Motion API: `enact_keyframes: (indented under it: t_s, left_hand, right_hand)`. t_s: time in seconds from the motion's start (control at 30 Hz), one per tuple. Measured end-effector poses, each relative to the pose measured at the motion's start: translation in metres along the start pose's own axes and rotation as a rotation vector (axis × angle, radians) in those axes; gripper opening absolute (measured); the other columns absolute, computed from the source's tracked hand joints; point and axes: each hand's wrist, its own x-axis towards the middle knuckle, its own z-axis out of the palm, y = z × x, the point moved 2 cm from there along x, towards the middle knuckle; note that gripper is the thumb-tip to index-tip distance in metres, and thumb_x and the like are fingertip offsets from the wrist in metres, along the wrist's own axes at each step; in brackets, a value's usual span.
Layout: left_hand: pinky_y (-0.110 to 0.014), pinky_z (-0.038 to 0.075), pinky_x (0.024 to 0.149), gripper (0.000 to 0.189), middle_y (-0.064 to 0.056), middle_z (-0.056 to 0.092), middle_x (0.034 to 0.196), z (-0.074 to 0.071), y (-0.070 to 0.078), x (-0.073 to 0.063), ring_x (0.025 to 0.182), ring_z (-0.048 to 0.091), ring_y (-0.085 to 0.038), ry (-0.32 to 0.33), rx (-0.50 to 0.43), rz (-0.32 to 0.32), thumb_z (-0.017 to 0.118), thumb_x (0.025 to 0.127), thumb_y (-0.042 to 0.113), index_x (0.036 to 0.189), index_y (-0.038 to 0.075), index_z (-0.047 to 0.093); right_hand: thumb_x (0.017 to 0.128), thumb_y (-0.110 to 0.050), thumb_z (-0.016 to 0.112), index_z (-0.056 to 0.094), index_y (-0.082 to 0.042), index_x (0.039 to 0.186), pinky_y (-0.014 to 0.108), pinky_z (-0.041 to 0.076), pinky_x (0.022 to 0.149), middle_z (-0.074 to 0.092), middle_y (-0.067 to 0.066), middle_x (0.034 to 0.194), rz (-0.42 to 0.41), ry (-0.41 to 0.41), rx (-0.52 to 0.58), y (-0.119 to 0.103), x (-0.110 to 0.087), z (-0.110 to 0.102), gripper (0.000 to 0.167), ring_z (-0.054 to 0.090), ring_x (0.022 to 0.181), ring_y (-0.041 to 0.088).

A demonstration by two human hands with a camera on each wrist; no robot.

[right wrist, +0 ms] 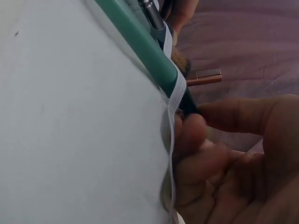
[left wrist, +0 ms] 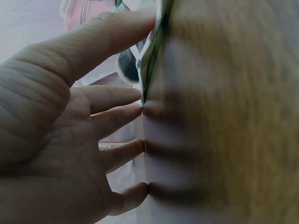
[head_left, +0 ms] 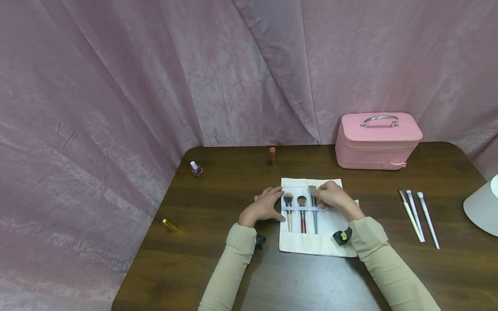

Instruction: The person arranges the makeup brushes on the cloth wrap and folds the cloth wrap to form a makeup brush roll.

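A cream-white cloth brush roll [head_left: 319,245] lies unfolded on the dark wooden table. My right hand [head_left: 334,198] pinches a green makeup brush [head_left: 315,221] near its head; its handle runs under the roll's white elastic band [right wrist: 179,88]. To its left, two more makeup brushes sit under that band, a red-handled one [head_left: 303,222] and a pale-handled one [head_left: 289,221]. My left hand [head_left: 264,206] lies spread at the roll's left edge, thumb on the cloth. In the left wrist view, the fingertips [left wrist: 138,145] reach down onto the surface beside the edge.
Three loose makeup brushes [head_left: 427,218] lie to the right, near a white rounded object [head_left: 482,207]. A pink case [head_left: 377,147] with a metal handle stands at the back. A lipstick [head_left: 273,156], a nail polish bottle [head_left: 196,169] and a gold tube [head_left: 170,225] are spread around leftward.
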Motion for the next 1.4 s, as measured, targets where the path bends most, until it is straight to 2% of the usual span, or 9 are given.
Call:
enact_keyframes:
  t_s: [0.1, 0.27, 0.4, 0.57, 0.9, 1.03, 1.13, 1.27, 1.4]
  left_hand:
    - [-0.069, 0.018, 0.112, 0.087, -0.003, 0.026, 0.166, 0.000, 0.000, 0.000, 0.153, 0.016, -0.031, 0.000, -0.004, 0.002, 0.086, 0.083, 0.028, 0.156, 0.010, 0.041]
    - [-0.070, 0.018, 0.112, 0.087, -0.004, 0.026, 0.166, 0.000, 0.000, 0.000, 0.152, 0.016, -0.031, 0.001, -0.007, 0.004, 0.086, 0.083, 0.027, 0.155, 0.010, 0.041]
    - [-0.070, 0.018, 0.112, 0.087, -0.004, 0.026, 0.166, 0.000, 0.000, 0.000, 0.152, 0.017, -0.031, 0.003, -0.004, 0.005, 0.086, 0.083, 0.028, 0.155, 0.010, 0.042]
    - [-0.070, 0.018, 0.112, 0.087, -0.003, 0.025, 0.166, 0.000, 0.001, -0.001, 0.153, 0.016, -0.031, -0.002, -0.003, 0.007, 0.086, 0.083, 0.028, 0.155, 0.010, 0.041]
    - [-0.070, 0.020, 0.111, 0.087, -0.003, 0.026, 0.166, -0.001, 0.001, -0.001, 0.152, 0.017, -0.032, -0.002, 0.011, 0.008, 0.086, 0.083, 0.029, 0.155, 0.010, 0.042]
    - [-0.069, 0.020, 0.111, 0.087, -0.003, 0.026, 0.166, 0.001, -0.001, 0.000, 0.152, 0.017, -0.032, 0.002, 0.015, 0.011, 0.086, 0.083, 0.029, 0.155, 0.010, 0.041]
    - [-0.069, 0.020, 0.111, 0.087, -0.003, 0.026, 0.166, 0.001, -0.003, 0.000, 0.152, 0.017, -0.032, 0.002, 0.017, 0.006, 0.086, 0.083, 0.029, 0.155, 0.010, 0.041]
    - [-0.069, 0.019, 0.112, 0.088, -0.003, 0.025, 0.166, 0.002, -0.003, 0.000, 0.152, 0.016, -0.032, -0.006, 0.019, -0.001, 0.086, 0.083, 0.029, 0.156, 0.011, 0.041]
    - [-0.069, 0.018, 0.112, 0.089, -0.003, 0.025, 0.166, 0.000, -0.002, 0.000, 0.153, 0.015, -0.031, -0.018, 0.011, 0.008, 0.087, 0.082, 0.029, 0.156, 0.011, 0.040]
  right_hand:
    - [0.096, -0.009, 0.054, 0.060, 0.001, 0.066, 0.024, 0.035, 0.048, 0.047, -0.002, 0.053, -0.003, 0.017, -0.072, 0.000, 0.000, 0.000, 0.032, 0.040, 0.047, 0.007]
    - [0.098, -0.017, 0.055, 0.056, -0.007, 0.059, 0.025, 0.027, 0.047, 0.036, -0.006, 0.049, 0.044, 0.037, -0.105, 0.000, 0.000, -0.001, 0.040, 0.031, 0.045, 0.007]
    - [0.098, -0.019, 0.057, 0.054, -0.008, 0.058, 0.024, 0.027, 0.045, 0.037, -0.006, 0.048, 0.066, 0.042, -0.092, 0.001, 0.001, 0.000, 0.042, 0.031, 0.044, 0.007]
    - [0.095, -0.012, 0.059, 0.060, -0.006, 0.061, 0.023, 0.029, 0.045, 0.040, -0.006, 0.048, 0.077, 0.016, -0.108, 0.004, 0.002, 0.002, 0.035, 0.033, 0.043, 0.006]
    - [0.096, -0.016, 0.060, 0.057, -0.009, 0.053, 0.023, 0.028, 0.046, 0.042, -0.007, 0.047, 0.025, -0.005, -0.196, 0.001, -0.003, -0.001, 0.044, 0.033, 0.044, 0.006]
    - [0.097, -0.018, 0.059, 0.064, -0.002, 0.060, 0.025, 0.031, 0.048, 0.047, -0.004, 0.051, -0.024, 0.000, -0.215, -0.004, -0.009, -0.009, 0.040, 0.039, 0.048, 0.009]
    - [0.098, -0.017, 0.058, 0.069, 0.005, 0.078, 0.027, 0.038, 0.050, 0.055, 0.002, 0.060, -0.069, 0.010, -0.180, -0.007, -0.013, -0.016, 0.032, 0.048, 0.054, 0.013]
    - [0.101, -0.017, 0.057, 0.069, 0.010, 0.102, 0.030, 0.044, 0.056, 0.063, 0.012, 0.076, -0.122, 0.052, -0.158, -0.008, -0.019, -0.027, 0.030, 0.056, 0.065, 0.019]
    - [0.101, -0.018, 0.056, 0.067, 0.011, 0.106, 0.031, 0.045, 0.057, 0.063, 0.014, 0.079, -0.134, 0.117, -0.169, -0.001, -0.025, -0.040, 0.032, 0.057, 0.068, 0.021]
